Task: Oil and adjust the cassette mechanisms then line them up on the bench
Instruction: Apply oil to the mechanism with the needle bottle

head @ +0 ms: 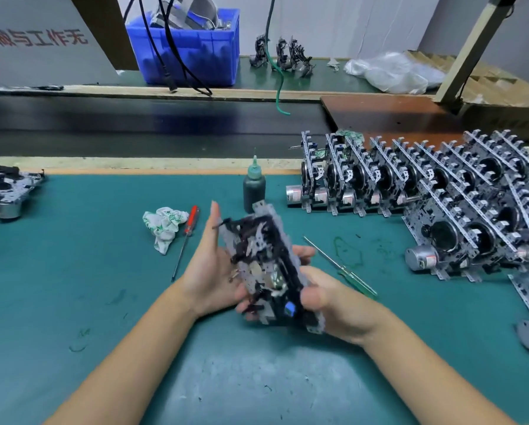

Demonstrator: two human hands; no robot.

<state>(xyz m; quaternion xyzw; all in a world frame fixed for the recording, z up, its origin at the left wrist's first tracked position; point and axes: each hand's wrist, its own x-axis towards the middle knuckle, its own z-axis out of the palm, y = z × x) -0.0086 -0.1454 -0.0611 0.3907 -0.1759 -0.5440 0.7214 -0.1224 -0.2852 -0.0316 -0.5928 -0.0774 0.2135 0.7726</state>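
Above the green worktop point(73, 271) at frame centre, one cassette mechanism point(269, 268) is gripped by the right hand point(330, 305) and cradled by the flat-fingered left hand point(209, 271).

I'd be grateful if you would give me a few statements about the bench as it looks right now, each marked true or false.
1. Both hands hold one cassette mechanism above the mat. True: the left hand supports it with fingers straight, the right hand grips its lower end.
2. The oil bottle lies on its side. False: it stands upright, behind the held mechanism.
3. The red-handled screwdriver lies beside the crumpled cloth. True.
4. The green-handled screwdriver is in the right hand. False: it lies on the green mat.
5. The row of finished mechanisms stands at the left of the bench. False: it stands at the right.
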